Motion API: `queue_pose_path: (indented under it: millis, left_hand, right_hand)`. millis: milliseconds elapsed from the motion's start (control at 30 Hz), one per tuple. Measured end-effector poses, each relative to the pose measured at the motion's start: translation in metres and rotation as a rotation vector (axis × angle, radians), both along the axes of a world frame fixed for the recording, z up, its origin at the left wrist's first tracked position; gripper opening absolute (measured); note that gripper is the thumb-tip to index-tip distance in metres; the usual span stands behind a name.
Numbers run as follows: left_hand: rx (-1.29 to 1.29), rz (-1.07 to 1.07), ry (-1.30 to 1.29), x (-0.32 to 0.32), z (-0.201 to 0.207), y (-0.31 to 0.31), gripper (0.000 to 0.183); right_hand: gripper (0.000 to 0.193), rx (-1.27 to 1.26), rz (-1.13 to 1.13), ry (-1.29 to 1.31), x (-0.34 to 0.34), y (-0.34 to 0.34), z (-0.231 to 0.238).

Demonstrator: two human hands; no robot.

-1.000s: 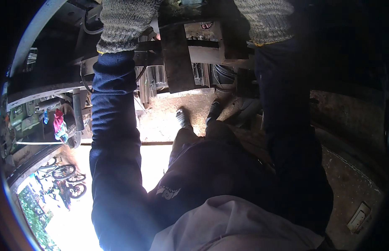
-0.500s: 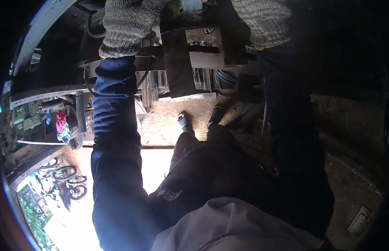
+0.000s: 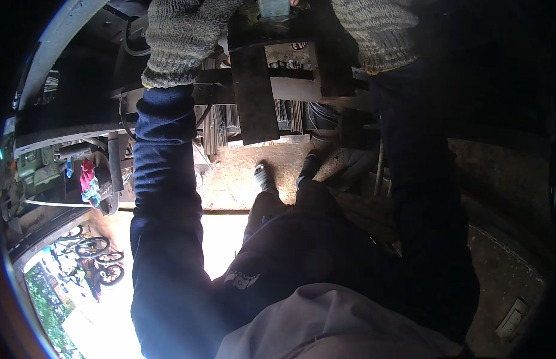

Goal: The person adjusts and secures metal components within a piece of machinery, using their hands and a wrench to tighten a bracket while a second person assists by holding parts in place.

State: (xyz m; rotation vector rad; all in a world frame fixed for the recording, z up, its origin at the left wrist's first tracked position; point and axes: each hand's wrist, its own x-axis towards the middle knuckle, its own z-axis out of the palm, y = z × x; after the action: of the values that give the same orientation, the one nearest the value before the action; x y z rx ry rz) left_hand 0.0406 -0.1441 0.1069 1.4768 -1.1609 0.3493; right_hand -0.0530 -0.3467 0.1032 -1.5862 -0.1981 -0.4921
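Both my arms reach up to the top of the view in dark blue sleeves. My left hand (image 3: pixel 185 39), in a grey knitted glove, is beside a dark machine part; its fingers are cut off or hidden at the upper edge. My right hand (image 3: pixel 377 33), gloved alike, is on the other side of that part, its fingers also out of sight. Between them a pale bluish block (image 3: pixel 274 8) sits on the dark part. Below it hangs a flat dark plate (image 3: pixel 254 96), with a second dark plate (image 3: pixel 335 69) to its right. What either hand holds does not show.
Bundles of thin rods (image 3: pixel 218 122) and a coil of cable (image 3: pixel 323 113) lie beyond the plates. A machine with a red and blue cloth (image 3: pixel 88 179) is at left. Bicycles (image 3: pixel 92 246) stand outside in bright light. My feet are on a brown floor (image 3: pixel 230 173).
Both gloved hands have shifted very slightly. The hanging plates appear a little lower in the view. Otherwise the scene is the same.
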Motion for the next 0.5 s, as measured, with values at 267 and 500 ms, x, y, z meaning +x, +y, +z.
queue_pose_path:
  millis: [267,500]
  left_hand:
    - [0.063,0.13,-0.153,-0.0022,0.0053,0.0042,0.009]
    - [0.067,0.049,0.009,-0.004,0.0017,0.007,0.012]
  right_hand:
    - [0.031,-0.004,0.003,0.001,0.0025,-0.0035,0.0001]
    - [0.031,-0.001,0.006,0.004,0.0043,-0.0035,-0.001]
